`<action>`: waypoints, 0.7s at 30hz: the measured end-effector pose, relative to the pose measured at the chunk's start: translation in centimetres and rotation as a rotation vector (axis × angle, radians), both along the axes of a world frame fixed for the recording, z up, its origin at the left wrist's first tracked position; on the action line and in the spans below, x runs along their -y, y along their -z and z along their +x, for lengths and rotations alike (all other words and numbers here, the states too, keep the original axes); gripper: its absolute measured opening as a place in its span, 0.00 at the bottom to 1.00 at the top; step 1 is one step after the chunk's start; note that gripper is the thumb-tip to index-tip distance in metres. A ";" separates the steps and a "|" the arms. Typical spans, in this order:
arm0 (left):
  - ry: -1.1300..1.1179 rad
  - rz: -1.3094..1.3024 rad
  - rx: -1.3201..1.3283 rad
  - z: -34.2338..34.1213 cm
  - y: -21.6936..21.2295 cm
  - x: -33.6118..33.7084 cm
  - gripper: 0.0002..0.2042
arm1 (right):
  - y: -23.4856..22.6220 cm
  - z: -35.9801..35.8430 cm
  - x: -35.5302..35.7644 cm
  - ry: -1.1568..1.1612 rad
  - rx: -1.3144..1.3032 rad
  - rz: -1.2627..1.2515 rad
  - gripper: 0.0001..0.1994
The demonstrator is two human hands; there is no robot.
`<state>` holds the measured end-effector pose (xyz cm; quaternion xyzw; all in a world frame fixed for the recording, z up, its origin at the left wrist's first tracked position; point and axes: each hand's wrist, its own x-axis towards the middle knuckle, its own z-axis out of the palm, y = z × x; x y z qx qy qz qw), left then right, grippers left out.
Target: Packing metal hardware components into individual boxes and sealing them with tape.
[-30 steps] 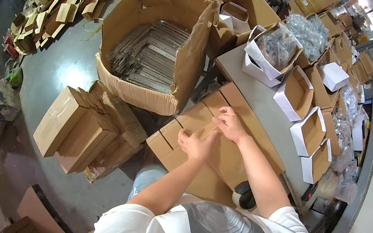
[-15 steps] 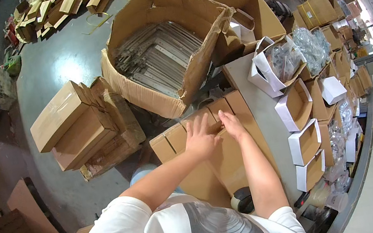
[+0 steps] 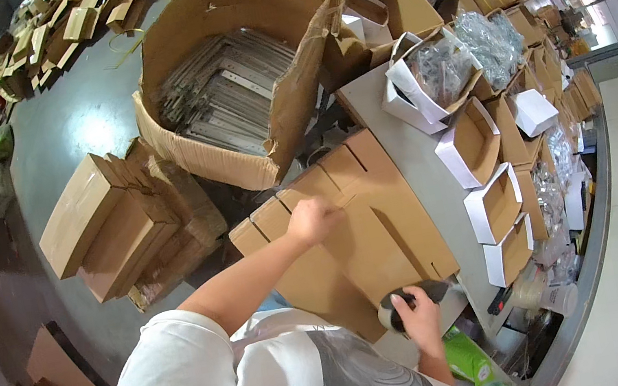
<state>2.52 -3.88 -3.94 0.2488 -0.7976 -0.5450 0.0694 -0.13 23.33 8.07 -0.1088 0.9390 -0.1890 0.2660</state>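
A flattened brown cardboard box with slotted flaps lies before me, its flap edge pointing away. My left hand rests on it near the slots, fingers curled closed. What lies under those fingers is hidden. At the near right corner of the cardboard, my right hand grips a roll of tape, pale at the side and dark inside. A black part shows beside its thumb.
Beyond the cardboard stands a large torn carton full of metal strips. Stacked brown boxes are at the left. White-sided trays line the right, near a grey table. A green bag lies low right.
My right hand has left the flaps and come back toward me, taking hold of the tape roll. My left hand stays on the cardboard; its spread fingers have curled closed.
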 end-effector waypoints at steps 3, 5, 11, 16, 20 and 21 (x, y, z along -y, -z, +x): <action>0.107 0.021 0.050 -0.7 -0.4 1.3 0.09 | 0.5 1.4 3.7 0.161 -0.076 -0.326 0.23; 0.170 0.014 0.105 -0.7 -0.6 2.3 0.10 | -0.3 0.6 7.0 -0.182 -0.383 -0.401 0.29; 0.005 1.662 -0.005 0.6 -0.8 5.4 0.27 | 2.5 -3.8 12.5 -0.454 -0.145 -0.670 0.33; 0.030 1.455 -0.207 1.3 0.2 4.5 0.17 | 1.8 -5.3 13.0 -0.555 -0.164 -0.563 0.31; -0.010 1.266 -0.080 0.5 0.2 4.2 0.10 | 1.7 -5.5 12.4 -0.624 -0.181 -0.564 0.33; -0.075 1.259 -0.023 0.4 -1.0 4.2 0.09 | 1.6 -5.5 12.2 -0.614 -0.179 -0.577 0.33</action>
